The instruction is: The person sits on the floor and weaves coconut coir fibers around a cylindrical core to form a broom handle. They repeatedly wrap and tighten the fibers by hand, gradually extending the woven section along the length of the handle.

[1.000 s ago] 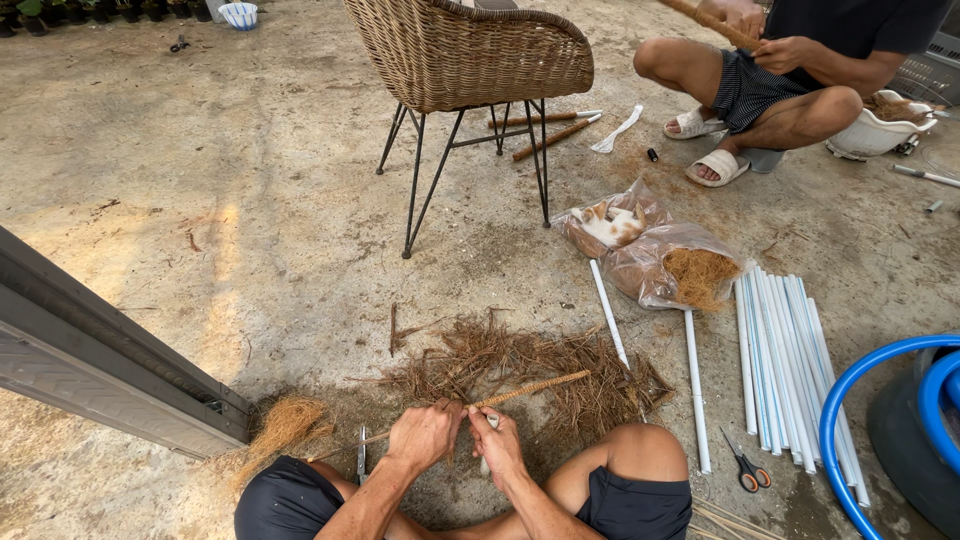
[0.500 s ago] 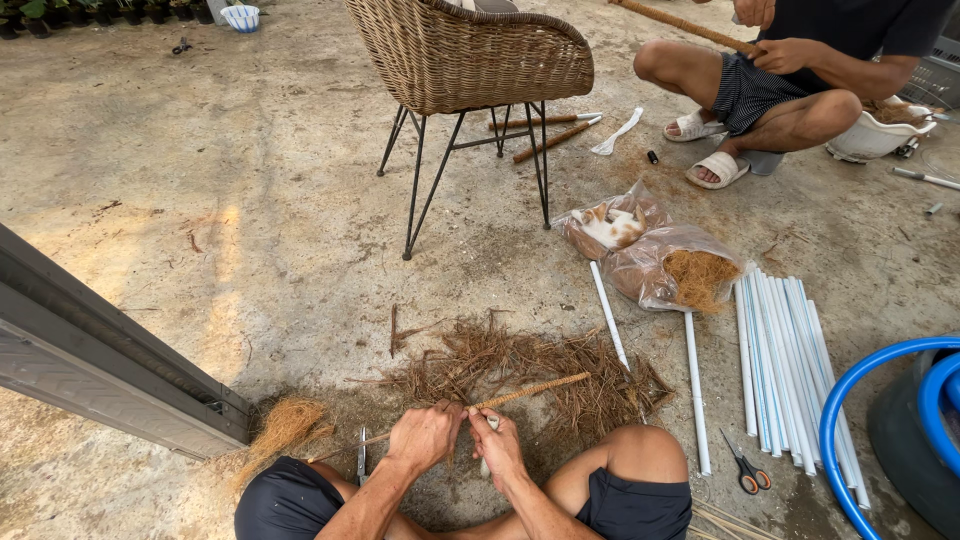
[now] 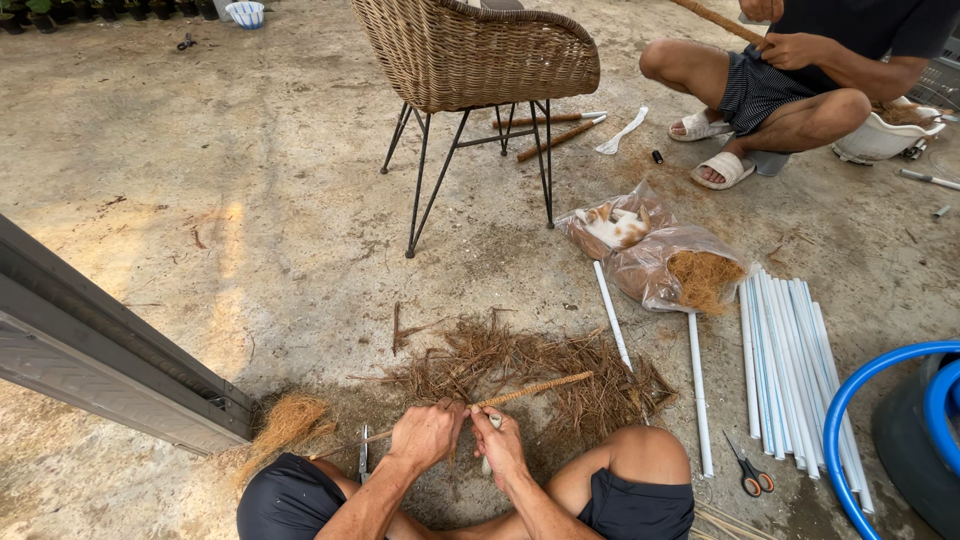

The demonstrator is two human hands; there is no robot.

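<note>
Both hands, left hand [image 3: 425, 436] and right hand [image 3: 500, 446], are gripping a thin stick [image 3: 530, 390] wrapped in brown fibre, above the floor [image 3: 250, 260].

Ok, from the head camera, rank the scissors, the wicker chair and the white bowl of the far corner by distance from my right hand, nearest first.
From the right hand:
1. Scissors, on the floor to its right.
2. Wicker chair, ahead, beyond the fibre pile.
3. White bowl, far corner, top left.

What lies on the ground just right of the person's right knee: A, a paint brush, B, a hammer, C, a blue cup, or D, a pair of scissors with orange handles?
D: a pair of scissors with orange handles lies on the concrete beside the right knee, just below the bundle of white tubes.
</note>
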